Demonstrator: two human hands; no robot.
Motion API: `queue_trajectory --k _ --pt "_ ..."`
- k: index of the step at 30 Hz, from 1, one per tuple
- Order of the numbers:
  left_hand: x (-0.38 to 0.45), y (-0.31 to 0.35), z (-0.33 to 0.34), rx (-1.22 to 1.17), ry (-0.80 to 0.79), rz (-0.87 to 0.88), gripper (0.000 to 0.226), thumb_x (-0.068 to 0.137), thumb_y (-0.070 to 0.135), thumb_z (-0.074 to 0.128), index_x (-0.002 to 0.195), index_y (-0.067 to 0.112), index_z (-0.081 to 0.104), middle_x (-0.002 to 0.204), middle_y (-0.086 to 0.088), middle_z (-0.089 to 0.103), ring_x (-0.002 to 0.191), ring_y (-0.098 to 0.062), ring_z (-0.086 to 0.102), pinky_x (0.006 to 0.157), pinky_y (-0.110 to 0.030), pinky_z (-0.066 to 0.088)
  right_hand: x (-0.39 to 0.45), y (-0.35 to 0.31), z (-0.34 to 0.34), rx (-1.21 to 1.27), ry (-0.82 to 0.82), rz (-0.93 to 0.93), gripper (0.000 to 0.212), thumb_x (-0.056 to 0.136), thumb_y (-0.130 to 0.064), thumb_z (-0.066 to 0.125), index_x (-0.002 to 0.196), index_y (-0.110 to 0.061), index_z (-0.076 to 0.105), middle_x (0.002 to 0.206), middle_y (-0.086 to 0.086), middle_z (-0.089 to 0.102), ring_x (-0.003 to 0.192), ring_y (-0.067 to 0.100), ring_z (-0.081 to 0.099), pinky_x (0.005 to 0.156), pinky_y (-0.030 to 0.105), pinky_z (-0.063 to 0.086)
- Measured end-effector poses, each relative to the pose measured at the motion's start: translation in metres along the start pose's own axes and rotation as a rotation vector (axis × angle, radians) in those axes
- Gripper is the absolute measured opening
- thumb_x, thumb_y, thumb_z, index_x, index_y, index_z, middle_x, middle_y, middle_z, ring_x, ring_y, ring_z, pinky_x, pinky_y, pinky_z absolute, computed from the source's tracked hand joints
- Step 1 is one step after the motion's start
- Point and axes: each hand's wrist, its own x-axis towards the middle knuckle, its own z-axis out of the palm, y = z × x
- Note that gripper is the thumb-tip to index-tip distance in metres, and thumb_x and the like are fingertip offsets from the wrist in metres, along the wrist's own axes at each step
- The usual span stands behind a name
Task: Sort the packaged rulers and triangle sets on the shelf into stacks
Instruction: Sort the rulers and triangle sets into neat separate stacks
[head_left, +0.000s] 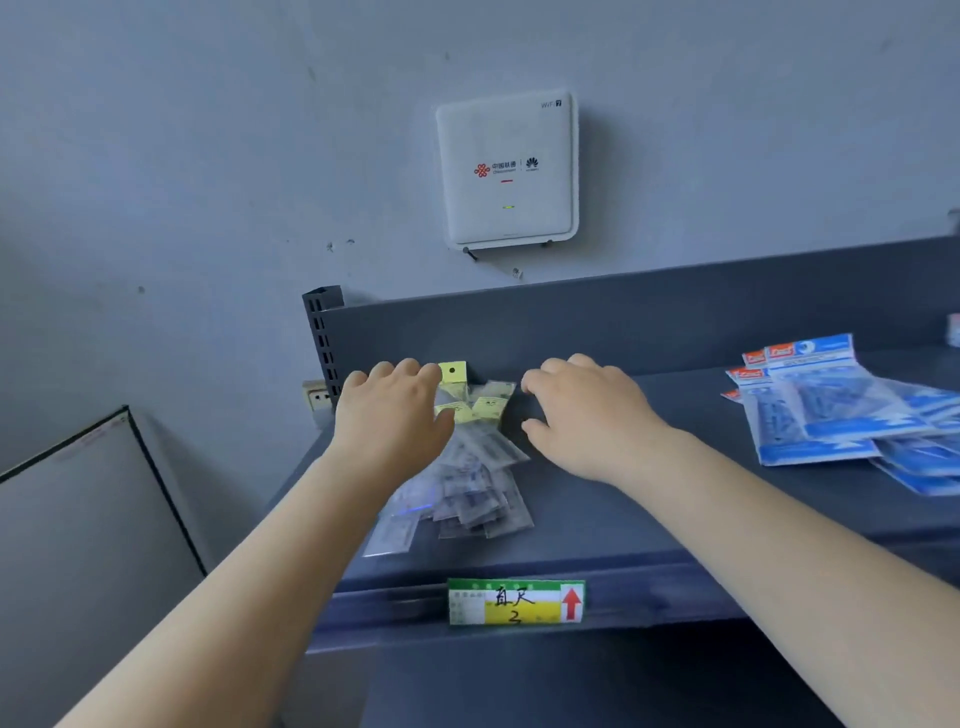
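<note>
Both hands are at the loose pile of clear ruler packs (467, 483) with yellow header cards, at the left end of the dark shelf (649, 519) against the back panel. Left hand (392, 415) lies on the pile's left upper part, fingers curled over the headers; whether it pinches a pack or just presses, cannot tell. Right hand (587, 415) hovers just right of the headers, fingers loosely bent with a narrow gap between thumb and fingertips, holding nothing visible.

Packs are fanned and skewed, lower ends splayed toward the shelf edge. Blue triangle set packs (831, 410) lie well apart on the right, also untidy.

Step looks like squaring the ruler pile. To do it well: close in from both sides, align the yellow headers against the back panel, tap the long edges flush. The slick film will likely slide, so press down lightly. A price label (517, 603) sits on the front rail.
</note>
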Motion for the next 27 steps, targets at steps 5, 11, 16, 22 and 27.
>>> queue_trajectory --k 5,11,16,22,27 --pt "0.014 0.053 -0.007 -0.034 0.028 0.128 0.036 0.094 0.043 0.040 0.120 0.019 0.047 0.117 0.001 0.053 0.109 -0.023 0.050 0.088 -0.032 0.035 -0.028 0.037 -0.014 -0.177 0.002 0.059 0.028 0.096 -0.033 0.041 0.117 -0.015 0.049 0.115 0.001 0.052 0.109 0.024 0.044 0.076 0.033 0.029" --pt "0.026 0.140 -0.018 -0.124 0.033 0.222 0.047 0.091 0.052 0.042 0.124 0.020 0.045 0.120 0.002 0.052 0.115 -0.023 0.046 0.092 -0.034 0.033 -0.072 0.099 -0.032 -0.361 -0.018 0.084 0.027 0.095 -0.030 0.040 0.117 -0.015 0.046 0.117 0.003 0.049 0.109 0.025 0.043 0.081 0.036 0.028" --pt "0.033 0.227 -0.030 -0.204 0.056 0.320 0.049 0.091 0.052 0.041 0.130 0.022 0.041 0.127 0.004 0.050 0.118 -0.022 0.045 0.094 -0.033 0.033 -0.122 0.169 -0.051 -0.375 -0.052 0.151 0.036 0.094 -0.032 0.041 0.127 -0.018 0.044 0.128 0.001 0.046 0.118 0.024 0.040 0.090 0.037 0.032" --pt "0.033 0.341 -0.052 -0.250 0.078 0.434 0.047 0.092 0.052 0.040 0.128 0.022 0.042 0.127 0.004 0.051 0.117 -0.022 0.046 0.093 -0.034 0.034 -0.196 0.257 -0.081 -0.422 -0.104 0.277 0.041 0.094 -0.037 0.040 0.130 -0.019 0.042 0.130 0.000 0.045 0.124 0.023 0.037 0.097 0.040 0.031" --pt "0.028 0.423 -0.065 -0.277 0.073 0.506 0.050 0.092 0.052 0.039 0.131 0.020 0.041 0.130 0.003 0.050 0.121 -0.023 0.044 0.098 -0.037 0.032 -0.255 0.317 -0.100 -0.435 -0.147 0.401 0.045 0.095 -0.043 0.038 0.134 -0.021 0.041 0.135 -0.001 0.044 0.129 0.022 0.034 0.104 0.041 0.028"
